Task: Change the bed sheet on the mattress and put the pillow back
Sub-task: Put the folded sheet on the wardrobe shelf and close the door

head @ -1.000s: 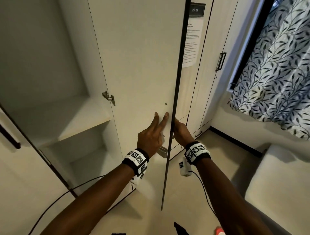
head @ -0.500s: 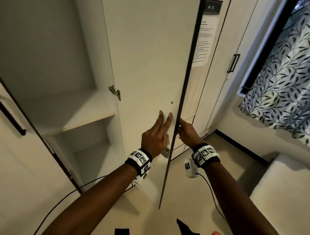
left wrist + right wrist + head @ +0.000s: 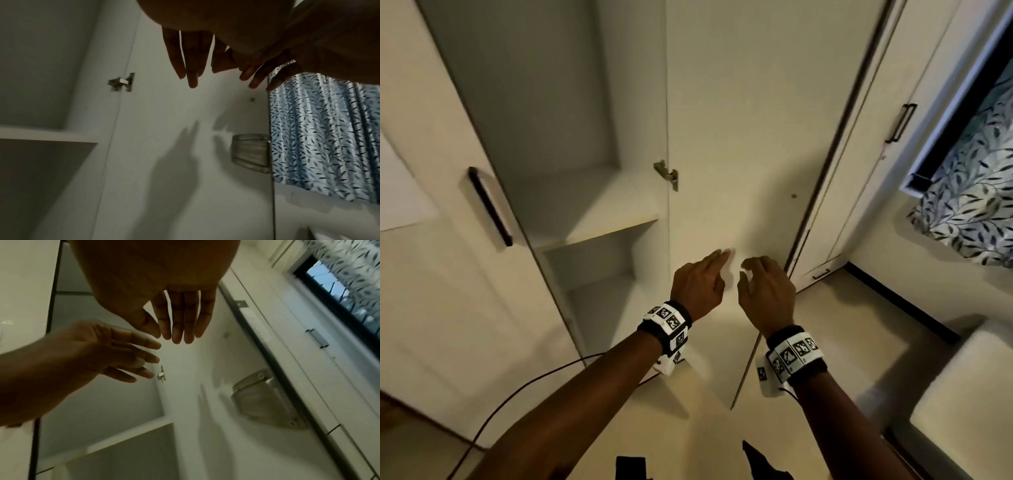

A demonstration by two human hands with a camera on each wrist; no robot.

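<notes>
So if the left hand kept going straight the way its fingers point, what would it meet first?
Most likely the inner face of the open wardrobe door. The left hand is open, fingers straight and aimed at that panel, nothing between. The gap is hard to judge; finger shadows on the panel suggest it is close.

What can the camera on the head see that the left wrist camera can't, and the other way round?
Only the head view shows both wristbands, the left-side wardrobe door with its black handle, the floor and the pale cushion at the lower right. Only the left wrist view shows the metal latch plate on the inside of the open door, and the shadows of the fingers there. Both show the open door, its hinge, the wardrobe shelf, the leaf-patterned curtain, and the left hand and right hand with straight fingers, holding nothing.
</notes>
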